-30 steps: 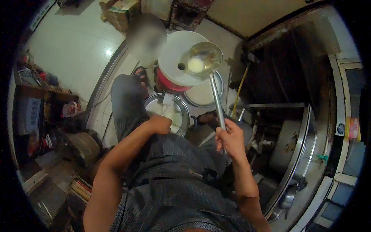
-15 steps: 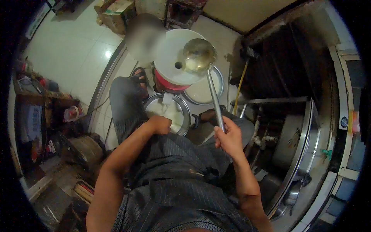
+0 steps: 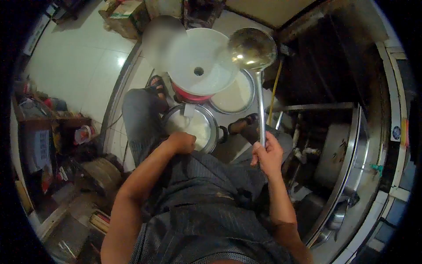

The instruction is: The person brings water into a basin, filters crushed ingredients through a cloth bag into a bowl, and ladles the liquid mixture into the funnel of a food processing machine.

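My right hand [image 3: 268, 154] is closed around the long handle of a large metal ladle [image 3: 252, 49], whose round bowl is raised at the right rim of a white hopper [image 3: 215, 46]. The hopper has a dark hole in its middle and sits on a red machine body [image 3: 192, 97]. Below the machine's pale spout [image 3: 189, 111] stands a metal pot [image 3: 212, 148] with whitish contents. My left hand [image 3: 181, 143] is curled closed by the pot's near left edge; whatever it grips, if anything, is hidden.
A metal basin [image 3: 252, 93] of pale liquid stands behind the pot, right of the machine. To the right is a metal-framed stand [image 3: 351, 141]. Cluttered shelves [image 3: 66, 123] are on the left, and a cardboard box [image 3: 127, 20] is at the back. A blurred round patch [image 3: 165, 42] covers something beside the hopper.
The ladle has moved right and up from over the hopper to its right rim, its handle now more upright. My left hand stays in about the same place.
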The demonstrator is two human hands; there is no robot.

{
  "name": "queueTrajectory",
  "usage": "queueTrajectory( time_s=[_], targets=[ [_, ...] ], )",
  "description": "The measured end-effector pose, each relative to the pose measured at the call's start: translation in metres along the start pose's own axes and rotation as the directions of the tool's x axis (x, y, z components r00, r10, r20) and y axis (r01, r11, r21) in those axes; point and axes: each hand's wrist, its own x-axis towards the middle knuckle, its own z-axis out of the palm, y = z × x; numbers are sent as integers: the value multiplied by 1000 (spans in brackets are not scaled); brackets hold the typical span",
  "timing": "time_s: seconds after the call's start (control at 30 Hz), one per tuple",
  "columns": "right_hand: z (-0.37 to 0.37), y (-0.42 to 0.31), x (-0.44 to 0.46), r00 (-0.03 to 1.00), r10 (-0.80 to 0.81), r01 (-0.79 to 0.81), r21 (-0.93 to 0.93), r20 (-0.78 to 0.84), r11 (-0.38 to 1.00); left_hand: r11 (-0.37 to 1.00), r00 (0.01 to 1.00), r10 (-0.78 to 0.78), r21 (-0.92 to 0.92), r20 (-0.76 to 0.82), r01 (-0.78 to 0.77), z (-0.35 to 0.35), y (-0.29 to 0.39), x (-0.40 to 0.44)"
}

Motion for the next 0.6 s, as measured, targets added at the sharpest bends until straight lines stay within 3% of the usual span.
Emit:
queueTrajectory(
  time_s=[0.07,0.13,0.27,0.3,0.33,0.4,0.47,0.6],
  targets=[
    [1,4,21,1000,14,-15,-23,-21,1000,1000,1000,-10,20,8,10,0,0,2],
    [-2,30,56,995,94,-90,101,-33,991,999,1000,8,43,19,-8,-1,-1,5],
    [-6,98,146,934,238,-304,-240,-266,922,999,997,-36,26,71,34,-8,7,5],
    [-11,139,175,929,247,-311,-220,-276,925,1000,999,-24,9,37,23,-7,6,4],
    [-22,194,205,943,12,-211,-569,-332,795,1000,1000,-11,-9,3,11,-5,6,3],
    [-25,241,237,927,-216,-146,-827,-306,543,999,999,-34,-16,27,35,-8,10,4],
    [-15,255,249,893,1,-398,-790,-450,466,997,996,-67,-29,56,69,-7,11,4],
    [-1,271,254,842,138,-529,-749,-522,399,994,993,-94,-45,78,97,-10,11,7]
  ],
)
